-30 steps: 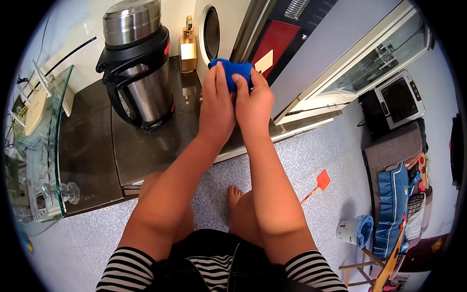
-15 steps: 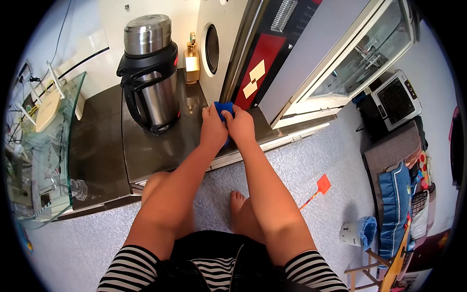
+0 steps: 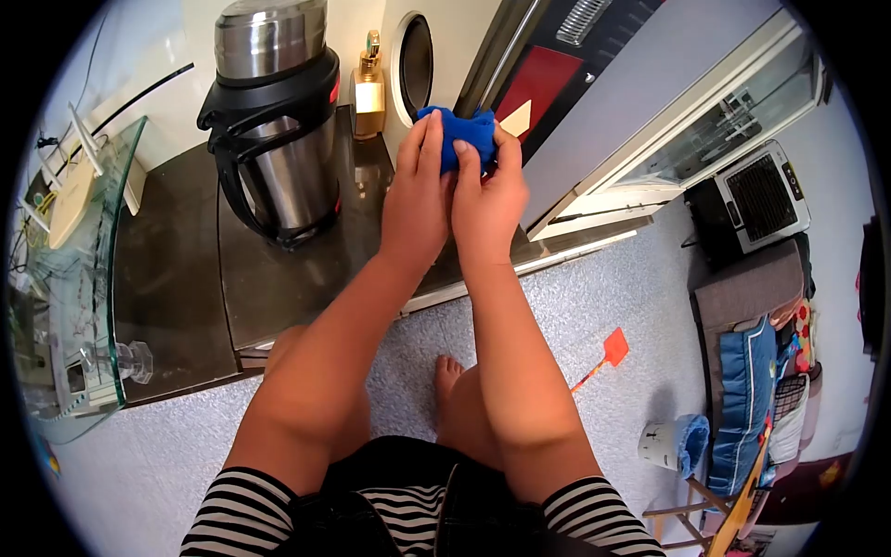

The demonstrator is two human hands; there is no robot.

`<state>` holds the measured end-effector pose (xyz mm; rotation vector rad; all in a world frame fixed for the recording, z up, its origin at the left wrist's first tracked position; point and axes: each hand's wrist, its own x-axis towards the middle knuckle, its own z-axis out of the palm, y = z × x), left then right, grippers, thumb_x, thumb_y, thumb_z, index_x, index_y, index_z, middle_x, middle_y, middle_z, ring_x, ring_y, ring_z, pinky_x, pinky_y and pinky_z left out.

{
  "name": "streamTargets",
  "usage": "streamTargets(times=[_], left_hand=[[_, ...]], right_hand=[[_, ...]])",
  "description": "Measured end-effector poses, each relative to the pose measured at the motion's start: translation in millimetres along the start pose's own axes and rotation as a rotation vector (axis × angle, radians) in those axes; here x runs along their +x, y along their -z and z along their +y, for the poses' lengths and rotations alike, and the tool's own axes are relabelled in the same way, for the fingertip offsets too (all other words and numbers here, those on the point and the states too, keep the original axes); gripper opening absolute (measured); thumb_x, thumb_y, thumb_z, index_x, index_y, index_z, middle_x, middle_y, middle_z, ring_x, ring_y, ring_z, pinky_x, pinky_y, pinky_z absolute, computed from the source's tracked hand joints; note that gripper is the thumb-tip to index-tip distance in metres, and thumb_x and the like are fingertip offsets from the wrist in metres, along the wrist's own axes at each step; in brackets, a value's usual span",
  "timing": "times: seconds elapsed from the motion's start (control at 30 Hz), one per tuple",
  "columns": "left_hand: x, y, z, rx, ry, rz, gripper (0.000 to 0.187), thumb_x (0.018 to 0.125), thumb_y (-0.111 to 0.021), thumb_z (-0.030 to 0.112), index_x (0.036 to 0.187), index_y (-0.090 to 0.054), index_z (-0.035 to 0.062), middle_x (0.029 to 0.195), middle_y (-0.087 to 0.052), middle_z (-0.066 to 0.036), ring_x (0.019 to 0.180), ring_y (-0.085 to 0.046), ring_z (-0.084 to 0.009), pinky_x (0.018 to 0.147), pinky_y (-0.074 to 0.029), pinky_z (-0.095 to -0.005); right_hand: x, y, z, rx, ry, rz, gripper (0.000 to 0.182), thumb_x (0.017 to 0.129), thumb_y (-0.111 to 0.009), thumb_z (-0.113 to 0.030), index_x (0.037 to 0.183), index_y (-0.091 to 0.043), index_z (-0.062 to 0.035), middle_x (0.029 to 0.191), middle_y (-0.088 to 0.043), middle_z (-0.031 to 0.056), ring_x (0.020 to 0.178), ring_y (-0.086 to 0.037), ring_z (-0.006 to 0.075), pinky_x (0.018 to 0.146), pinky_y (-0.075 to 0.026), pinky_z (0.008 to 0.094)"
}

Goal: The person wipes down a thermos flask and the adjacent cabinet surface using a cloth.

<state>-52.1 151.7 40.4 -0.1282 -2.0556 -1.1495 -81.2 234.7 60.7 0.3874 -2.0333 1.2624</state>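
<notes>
A blue cloth (image 3: pixel 471 130) is bunched up between my two hands, in front of the white speaker with its dark round cone (image 3: pixel 417 63). My left hand (image 3: pixel 418 190) closes on its left side, fingers pointing up. On the right side, my right hand (image 3: pixel 487 200) grips it with the thumb pressed on top. To the left of my hands, a large steel flask with a black handle (image 3: pixel 295 176) stands upright on the dark cabinet top (image 3: pixel 172 269). A gold pump bottle (image 3: pixel 368 97) stands between the flask and the speaker.
A glass shelf (image 3: pixel 125 213) with a white router (image 3: pixel 74 204) is at the far left. A glass-doored cabinet (image 3: pixel 594 200) rises to the right. On the floor are an orange fly swatter (image 3: pixel 614 347) and a lined bin (image 3: pixel 661 444); a sofa (image 3: pixel 752 288) stands beyond.
Both hands have moved up and forward, bringing the blue cloth higher in front of the speaker. More of the cloth shows now. The view has shifted slightly.
</notes>
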Motion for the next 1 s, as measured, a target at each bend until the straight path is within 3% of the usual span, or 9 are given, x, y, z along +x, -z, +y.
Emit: streamTargets(times=[0.17,0.27,0.47,0.57,0.67,0.7,0.77,0.87,1.0], left_hand=[[-10,-6,-6,0.072,0.048,-0.032,0.07,0.094,-0.059,0.003,0.156,-0.027,0.0046,0.149,-0.039,-0.019,0.132,-0.048,-0.0401,0.103,-0.048,-0.0442],[-18,-10,-11,0.132,0.096,-0.063,0.07,0.095,-0.059,0.005,0.156,-0.026,0.0034,0.146,-0.04,-0.02,0.125,-0.053,-0.0408,0.099,-0.05,-0.045],[-40,-15,-23,0.192,0.337,-0.213,0.066,0.096,-0.057,0.01,0.154,-0.028,-0.0022,0.145,-0.04,-0.023,0.12,-0.058,-0.0418,0.095,-0.054,-0.044],[-47,-15,-42,0.193,0.42,-0.316,0.071,0.089,-0.062,0.004,0.153,-0.033,-0.0003,0.144,-0.044,-0.021,0.12,-0.058,-0.0403,0.096,-0.052,-0.0448],[-45,-9,-46,0.151,0.311,-0.223,0.071,0.088,-0.064,0.001,0.153,-0.036,0.0045,0.143,-0.048,-0.02,0.124,-0.056,-0.0402,0.1,-0.05,-0.0439],[-43,-7,-41,0.154,0.314,-0.226,0.071,0.088,-0.064,0.001,0.153,-0.036,0.0045,0.143,-0.048,-0.02,0.124,-0.056,-0.0402,0.1,-0.05,-0.0439],[-29,-1,-16,0.03,0.053,0.011,0.067,0.09,-0.062,0.0,0.153,-0.038,0.0084,0.146,-0.049,-0.02,0.131,-0.052,-0.04,0.104,-0.047,-0.0429],[-11,6,7,-0.012,-0.102,0.096,0.066,0.093,-0.06,-0.001,0.154,-0.036,0.0083,0.152,-0.044,-0.02,0.135,-0.049,-0.0396,0.106,-0.046,-0.0425],[1,-3,-6,0.02,-0.111,0.061,0.066,0.097,-0.06,0.006,0.155,-0.031,0.0036,0.156,-0.04,-0.02,0.14,-0.045,-0.0389,0.112,-0.04,-0.045]], right_hand=[[-6,1,3,-0.003,-0.11,-0.059,0.029,0.092,-0.073,-0.015,0.114,-0.064,0.001,0.109,-0.068,0.0186,0.09,-0.066,0.0257,0.079,-0.054,0.0365],[-15,-1,10,-0.08,0.026,0.027,0.031,0.089,-0.076,-0.016,0.112,-0.064,0.0021,0.102,-0.065,0.0179,0.086,-0.064,0.0276,0.078,-0.053,0.0378],[-37,-1,32,-0.176,-0.26,-0.275,0.036,0.084,-0.078,-0.022,0.106,-0.064,0.0021,0.102,-0.066,0.0231,0.094,-0.065,0.0416,0.083,-0.052,0.0452],[-43,-2,42,-0.233,-0.255,-0.322,0.036,0.084,-0.078,-0.023,0.106,-0.065,0.0016,0.099,-0.067,0.024,0.093,-0.065,0.0429,0.084,-0.052,0.0464],[-36,3,33,-0.287,-0.243,-0.377,0.033,0.086,-0.076,-0.023,0.105,-0.066,0.0017,0.1,-0.067,0.0246,0.092,-0.065,0.0427,0.083,-0.052,0.0462],[-31,6,27,-0.233,-0.172,-0.308,0.032,0.087,-0.075,-0.022,0.106,-0.066,0.0018,0.1,-0.067,0.0243,0.091,-0.066,0.042,0.082,-0.052,0.0452],[-21,13,9,-0.113,-0.059,-0.141,0.029,0.09,-0.072,-0.016,0.113,-0.066,0.0013,0.099,-0.066,0.0211,0.085,-0.066,0.0367,0.077,-0.053,0.041],[-3,15,-5,0.007,0.134,0.031,0.029,0.091,-0.071,-0.012,0.117,-0.066,0.0004,0.102,-0.063,0.0171,0.081,-0.065,0.0317,0.074,-0.053,0.0393],[1,6,-7,0.024,0.057,0.024,0.028,0.093,-0.069,-0.01,0.119,-0.065,-0.0008,0.109,-0.062,0.0135,0.083,-0.064,0.0282,0.074,-0.054,0.0387]])
